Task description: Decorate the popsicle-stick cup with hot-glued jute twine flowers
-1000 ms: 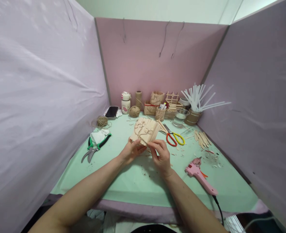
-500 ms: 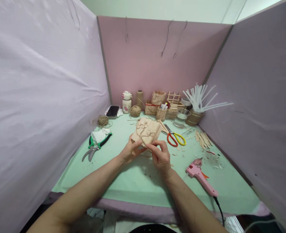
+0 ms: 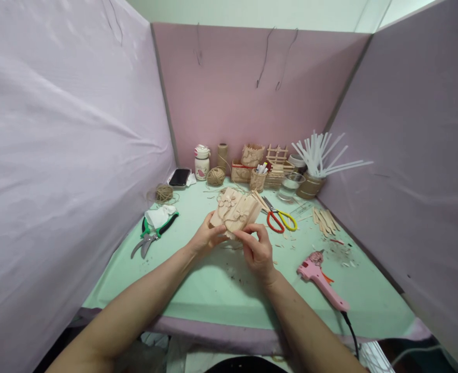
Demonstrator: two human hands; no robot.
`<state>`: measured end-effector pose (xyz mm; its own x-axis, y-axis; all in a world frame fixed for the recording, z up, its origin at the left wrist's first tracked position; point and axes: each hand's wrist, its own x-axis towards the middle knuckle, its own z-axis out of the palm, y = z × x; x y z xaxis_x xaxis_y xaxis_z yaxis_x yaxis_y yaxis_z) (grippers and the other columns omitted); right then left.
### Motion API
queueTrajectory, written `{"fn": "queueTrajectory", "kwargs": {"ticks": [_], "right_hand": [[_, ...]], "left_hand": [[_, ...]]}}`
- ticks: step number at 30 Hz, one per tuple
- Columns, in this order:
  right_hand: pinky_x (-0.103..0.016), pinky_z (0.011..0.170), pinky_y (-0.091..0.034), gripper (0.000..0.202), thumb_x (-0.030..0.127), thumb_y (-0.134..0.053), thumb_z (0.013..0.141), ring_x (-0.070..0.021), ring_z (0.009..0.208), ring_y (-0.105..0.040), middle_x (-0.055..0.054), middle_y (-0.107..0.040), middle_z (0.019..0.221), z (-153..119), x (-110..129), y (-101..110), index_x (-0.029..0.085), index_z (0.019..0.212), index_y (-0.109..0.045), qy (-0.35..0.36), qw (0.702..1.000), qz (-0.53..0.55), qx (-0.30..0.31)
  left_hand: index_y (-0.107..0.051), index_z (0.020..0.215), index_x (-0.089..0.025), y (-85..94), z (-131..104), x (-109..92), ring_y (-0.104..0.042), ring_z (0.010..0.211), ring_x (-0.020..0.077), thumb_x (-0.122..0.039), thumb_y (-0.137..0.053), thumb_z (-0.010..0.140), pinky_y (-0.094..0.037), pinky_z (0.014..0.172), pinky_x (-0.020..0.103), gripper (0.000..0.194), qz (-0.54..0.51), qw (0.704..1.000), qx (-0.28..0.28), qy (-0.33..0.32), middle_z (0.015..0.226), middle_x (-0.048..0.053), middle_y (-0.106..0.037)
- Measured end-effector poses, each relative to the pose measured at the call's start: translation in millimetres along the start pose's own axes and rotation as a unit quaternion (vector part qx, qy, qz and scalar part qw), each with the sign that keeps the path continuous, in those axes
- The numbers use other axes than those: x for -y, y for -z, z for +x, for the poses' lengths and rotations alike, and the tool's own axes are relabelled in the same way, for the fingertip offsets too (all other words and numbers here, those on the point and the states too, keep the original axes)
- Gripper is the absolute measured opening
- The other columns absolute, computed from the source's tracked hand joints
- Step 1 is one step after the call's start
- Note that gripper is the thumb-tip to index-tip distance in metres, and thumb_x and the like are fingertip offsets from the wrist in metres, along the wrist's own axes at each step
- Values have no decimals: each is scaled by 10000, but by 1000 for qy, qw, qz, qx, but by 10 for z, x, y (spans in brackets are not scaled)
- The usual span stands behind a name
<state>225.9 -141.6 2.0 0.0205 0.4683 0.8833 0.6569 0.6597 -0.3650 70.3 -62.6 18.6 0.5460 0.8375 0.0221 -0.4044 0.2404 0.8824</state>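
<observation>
Bracing the flowered wooden piece point(image 3: 239, 211) with your left hand point(image 3: 206, 236) should let your right hand point(image 3: 259, 253) work lightly at its near edge.
On the left, your thumb lies over the decorated face, fingers behind and below, clasping the near-left corner; avoid squeezing the raised trim. The piece sits tilted above the green tabletop point(image 3: 213, 296), most of it beyond your fingertips on the far side. On the right, your thumb and forefinger come close together at the near edge; gentle, even touches suit such thin trim. From this view I can't tell whether they pinch a strand or merely press.
</observation>
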Motion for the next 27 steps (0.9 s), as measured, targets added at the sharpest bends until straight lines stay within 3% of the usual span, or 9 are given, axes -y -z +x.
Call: {"fn": "queueTrajectory", "kwargs": {"ticks": [4,7,11,15,19,27], "right_hand": [[-366,751,-525,401,83,-478,899,-194,875,-560,-66,-543,937,27,21,28,299,1161,-693,9,1000,-5,2],[-360,739,-522,375,93,-482,905,-190,864,-559,-66,-549,930,37,21,42,293,1129,-707,11,1000,4,3],[-367,749,-524,347,113,-484,911,-190,860,-565,-62,-563,918,41,23,59,299,1077,-725,6,1000,14,19],[-357,750,-531,341,106,-483,914,-186,861,-560,-64,-558,934,46,28,69,292,1066,-725,12,999,27,35],[-348,745,-530,329,104,-485,918,-181,856,-550,-64,-552,931,54,26,76,280,1060,-724,18,999,21,44],[-345,739,-536,384,82,-486,908,-191,905,-554,-71,-571,964,43,6,70,297,1136,-707,25,998,33,42]], "left_hand": [[-481,1222,-187,110,46,-12,-547,1248,374,-351,-919,486,-433,1030,490,872,36,999,3,7,1293,169,-614],[-365,1358,-210,162,40,-60,-517,1292,366,-312,-910,517,-394,1077,491,1007,75,997,20,5,1350,172,-579],[-212,1496,-253,193,6,-172,-391,1401,365,-244,-907,515,-352,1124,483,1202,146,988,48,-6,1512,169,-421],[-343,1463,-229,188,-12,-246,-351,1422,371,-240,-907,505,-307,1154,494,1112,186,981,62,-6,1514,158,-419],[-426,1402,-195,189,-7,-221,-386,1395,384,-249,-904,514,-319,1143,503,1010,189,980,61,15,1448,167,-494],[-277,1434,-212,161,-7,-107,-373,1400,409,-336,-920,472,-367,1099,535,1164,105,990,65,62,1503,215,-406]]}}
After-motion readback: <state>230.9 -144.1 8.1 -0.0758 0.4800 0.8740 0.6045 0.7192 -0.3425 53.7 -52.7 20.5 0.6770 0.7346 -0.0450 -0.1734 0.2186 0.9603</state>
